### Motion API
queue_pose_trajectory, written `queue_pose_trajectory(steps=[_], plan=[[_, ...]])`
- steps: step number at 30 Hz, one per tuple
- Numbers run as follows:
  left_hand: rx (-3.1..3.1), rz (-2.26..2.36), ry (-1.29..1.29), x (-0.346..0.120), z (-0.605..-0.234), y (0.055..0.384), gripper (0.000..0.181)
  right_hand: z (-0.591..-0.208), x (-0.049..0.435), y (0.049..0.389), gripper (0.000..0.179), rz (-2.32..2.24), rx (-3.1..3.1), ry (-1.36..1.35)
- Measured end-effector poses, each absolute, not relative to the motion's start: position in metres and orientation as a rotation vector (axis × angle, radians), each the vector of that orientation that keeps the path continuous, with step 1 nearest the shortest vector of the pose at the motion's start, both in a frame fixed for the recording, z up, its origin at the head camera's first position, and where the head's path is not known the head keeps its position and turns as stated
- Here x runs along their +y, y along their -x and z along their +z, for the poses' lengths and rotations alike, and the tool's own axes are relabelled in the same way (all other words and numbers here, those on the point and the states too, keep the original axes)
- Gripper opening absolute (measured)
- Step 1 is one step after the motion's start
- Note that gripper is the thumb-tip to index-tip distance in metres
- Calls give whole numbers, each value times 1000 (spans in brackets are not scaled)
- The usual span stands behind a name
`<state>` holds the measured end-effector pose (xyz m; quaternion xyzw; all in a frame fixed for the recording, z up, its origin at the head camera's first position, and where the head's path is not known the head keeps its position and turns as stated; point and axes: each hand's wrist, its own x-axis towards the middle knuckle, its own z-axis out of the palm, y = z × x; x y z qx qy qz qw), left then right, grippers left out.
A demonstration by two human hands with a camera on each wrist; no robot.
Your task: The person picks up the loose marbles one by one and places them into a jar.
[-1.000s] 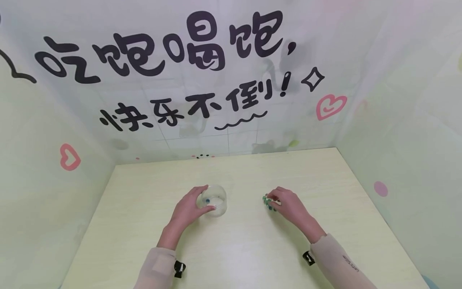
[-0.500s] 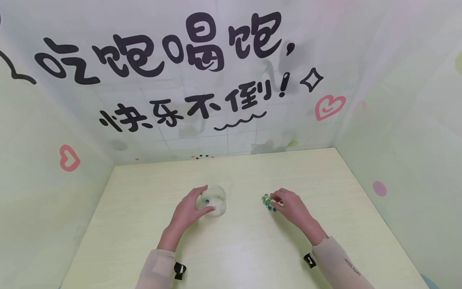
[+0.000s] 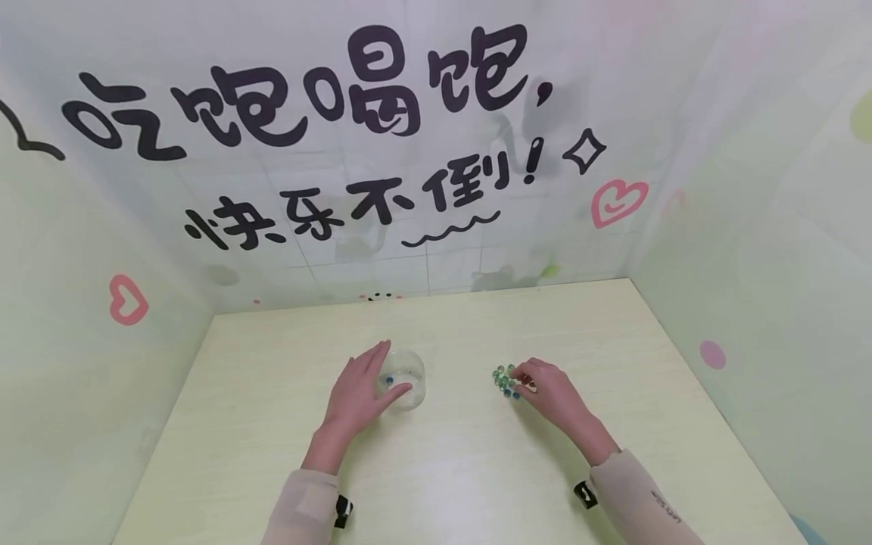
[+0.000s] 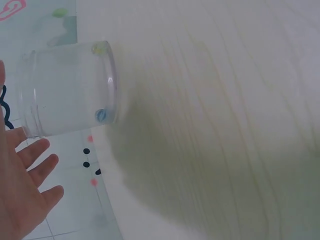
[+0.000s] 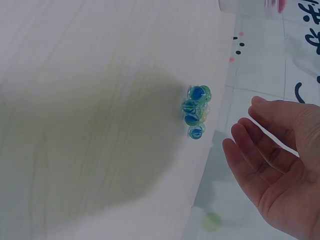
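Note:
A clear, round jar (image 3: 413, 393) stands upright on the table, left of centre. In the left wrist view a blue marble (image 4: 101, 115) and a yellowish-green marble (image 4: 100, 48) lie at its bottom. My left hand (image 3: 356, 395) is at the jar's left side, fingers extended and thumb in front of it. To the right, several green and blue glass marbles (image 3: 502, 380) lie in a tight cluster. My right hand (image 3: 553, 393) hovers beside this cluster with loosely bent fingers. In the right wrist view nothing shows between its thumb and fingers.
The pale wooden table (image 3: 450, 469) meets a printed back wall (image 3: 436, 265) with large black lettering. Side walls stand close along the left and right table edges. Both forearms wear light sleeves (image 3: 303, 503) with black devices (image 3: 584, 494) strapped beneath.
My left hand has loosened from the jar, its fingers straightening. My right hand has barely moved, and slightly more of the marble cluster shows beside it.

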<state>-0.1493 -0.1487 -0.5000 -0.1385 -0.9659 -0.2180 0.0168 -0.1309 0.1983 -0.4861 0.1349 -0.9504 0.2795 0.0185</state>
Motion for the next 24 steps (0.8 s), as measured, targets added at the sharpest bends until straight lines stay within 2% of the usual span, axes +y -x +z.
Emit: queue_pose_trajectory(steps=[13, 24], plan=[[-2977, -608, 442, -149, -517, 150, 88, -491, 201, 131, 16, 845, -2953, -399], [-3005, -879, 355, -148, -519, 150, 91, -492, 201, 131, 15, 843, -2963, -407]])
